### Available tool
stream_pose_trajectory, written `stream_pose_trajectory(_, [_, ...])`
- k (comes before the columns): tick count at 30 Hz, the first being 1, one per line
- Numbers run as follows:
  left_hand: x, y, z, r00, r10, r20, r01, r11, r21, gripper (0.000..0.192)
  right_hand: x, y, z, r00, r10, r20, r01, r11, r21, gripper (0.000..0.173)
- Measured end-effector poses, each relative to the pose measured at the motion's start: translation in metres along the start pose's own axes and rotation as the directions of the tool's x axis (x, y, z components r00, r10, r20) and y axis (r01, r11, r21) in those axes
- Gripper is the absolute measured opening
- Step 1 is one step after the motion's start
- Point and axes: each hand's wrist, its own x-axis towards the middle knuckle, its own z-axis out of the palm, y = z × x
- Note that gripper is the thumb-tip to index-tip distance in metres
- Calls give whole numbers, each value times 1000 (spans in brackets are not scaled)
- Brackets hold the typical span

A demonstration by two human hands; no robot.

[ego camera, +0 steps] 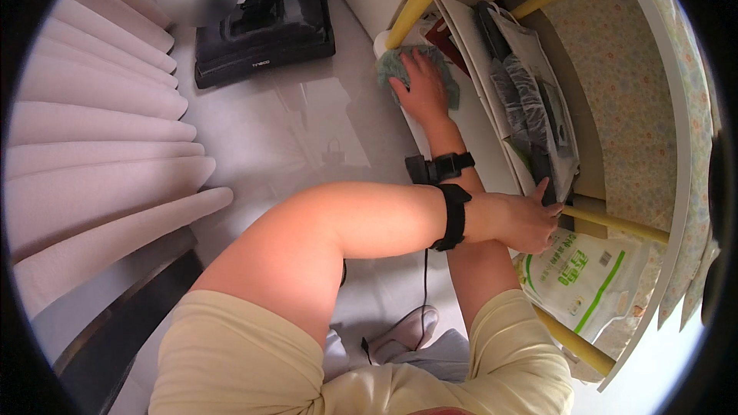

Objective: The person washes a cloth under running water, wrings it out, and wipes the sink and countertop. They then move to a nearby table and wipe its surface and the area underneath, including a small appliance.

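Observation:
My arms cross, the left one over the right. Fingers spread, my right hand [424, 86] presses a crumpled green cloth [452, 92] against the white shelf board [470, 106], beside the foot of a yellow post [424, 0]. My left hand [527, 223] is at the near end of a row of upright bags and folders, its index finger against a dark clear-wrapped item [527, 101]. Its other fingertips are partly hidden near a yellow rail [620, 223], so its grip is unclear. Below it lies a white plastic bag [582, 276] with green print.
A black Tineco floor-washer base [265, 40] stands on the glossy floor [271, 132]. Pleated pale curtains [104, 127] hang at the left. White cardboard [481, 69] leans in the shelf, and floral fabric [628, 98] lines the right. A black cable [425, 282] hangs below my arms.

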Motion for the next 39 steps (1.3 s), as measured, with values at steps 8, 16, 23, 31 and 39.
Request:
stream_pose_trajectory(8, [-8,2,-1,1000,-3,-22,2,1000,-28,19,-122,-9,-11,994,-55,99,57,998,-21,45])
stream_pose_trajectory(16, [-41,10,34,1000,-17,-25,18,998,56,20,-237,8,-2,988,132,79,-121,984,-133,45])
stream_pose_trajectory(23, [-63,14,55,999,-31,11,29,988,149,14,-288,-8,5,956,295,2,-258,841,-476,40])
stream_pose_trajectory(31, [-60,16,67,992,-48,116,24,980,198,19,-330,-29,-38,932,350,-96,-362,907,-215,35])
stream_pose_trajectory(39, [-61,13,61,980,-83,182,61,991,121,26,-340,-52,-67,878,466,-110,-478,866,-148,37])
